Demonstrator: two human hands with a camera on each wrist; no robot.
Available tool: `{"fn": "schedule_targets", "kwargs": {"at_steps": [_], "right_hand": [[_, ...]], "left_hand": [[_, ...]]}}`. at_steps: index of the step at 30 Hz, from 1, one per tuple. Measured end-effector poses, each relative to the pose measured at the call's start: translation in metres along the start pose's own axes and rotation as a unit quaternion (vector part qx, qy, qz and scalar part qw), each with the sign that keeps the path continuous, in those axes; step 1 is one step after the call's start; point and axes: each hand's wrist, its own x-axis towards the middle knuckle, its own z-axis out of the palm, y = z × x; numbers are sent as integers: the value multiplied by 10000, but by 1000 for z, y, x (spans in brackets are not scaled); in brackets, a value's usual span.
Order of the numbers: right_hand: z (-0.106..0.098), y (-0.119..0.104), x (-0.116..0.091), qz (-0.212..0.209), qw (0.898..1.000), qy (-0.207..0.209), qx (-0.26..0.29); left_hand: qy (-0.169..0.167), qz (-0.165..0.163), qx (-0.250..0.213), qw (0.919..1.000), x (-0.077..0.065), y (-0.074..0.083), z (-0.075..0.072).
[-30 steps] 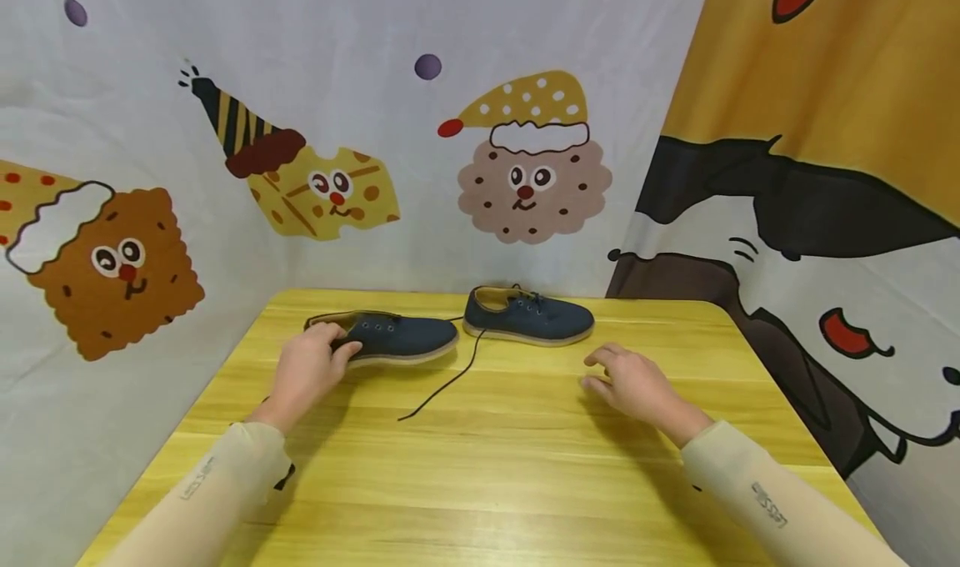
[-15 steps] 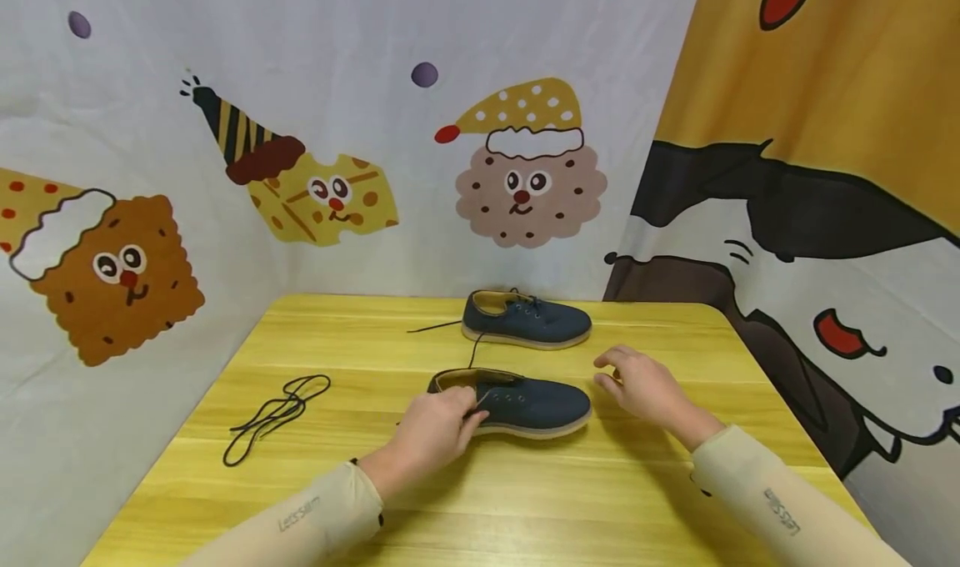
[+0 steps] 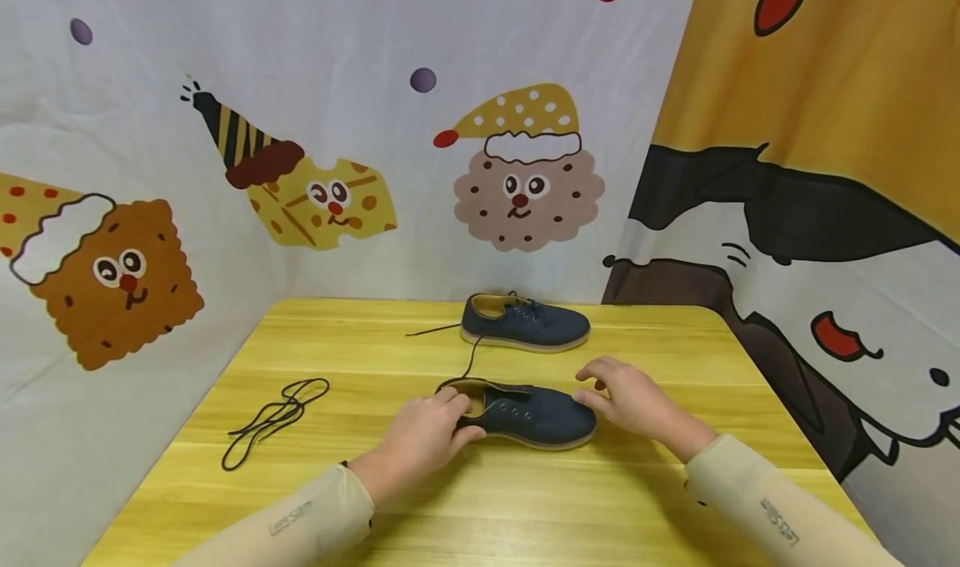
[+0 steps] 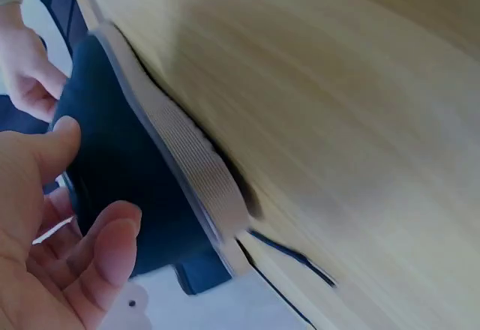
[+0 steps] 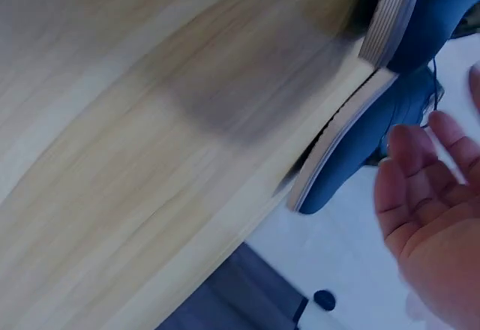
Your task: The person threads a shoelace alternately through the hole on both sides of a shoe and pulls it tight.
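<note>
A navy lace-up shoe with a pale sole stands in the middle of the table, toe to the right, its eyelets bare of laces. My left hand grips it at the heel collar, fingers inside the opening and thumb on the near side; the left wrist view shows the thumb on the shoe's dark upper. By the toe is my right hand, fingers loosely bent and holding nothing. Behind stands the matching shoe, with a dark lace in its eyelets and loose lace ends trailing.
A bunched dark shoelace lies at the left of the yellow wood-grain table. One lace end runs from the rear shoe towards the near shoe's heel. A cartoon-printed cloth hangs close behind the table.
My left hand has brought the near shoe from the left back to the table's middle, uncovering the bunched shoelace. My right hand has shifted slightly and is now at the shoe's toe.
</note>
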Motion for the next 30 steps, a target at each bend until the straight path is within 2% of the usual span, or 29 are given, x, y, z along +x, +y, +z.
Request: {"fn": "schedule_targets", "kwargs": {"at_steps": [4,8,11,15,18,22,24,26,28,30], "right_hand": [[4,-14,3,-491,9985,-223,11],[16,-21,5,-904,9943,-179,-536],[21,-22,6,-869,9933,-107,-759],[23,-21,8,-658,9946,-107,-800],[23,-20,9,-625,9946,-201,-802],[23,-19,9,-666,9943,-183,-811],[23,-18,9,-674,9943,-136,-821],[22,-19,10,-679,9942,-127,-818],[21,-19,10,-683,9942,-145,-816],[20,-20,11,-685,9942,-167,-816]], "left_hand": [[259,151,-3,9996,-2,-7,1],[508,319,-89,9982,2,-10,4],[561,309,-146,9978,8,-11,6],[520,245,-132,9983,13,-11,8],[419,175,-213,9987,13,-11,10],[287,-9,-588,9979,7,-18,7],[331,-134,-716,9968,1,-26,1],[469,-399,-661,9959,-7,-43,-8],[561,-848,-383,9941,-20,-70,-19],[526,-1523,-141,9868,-38,-105,-28]]}}
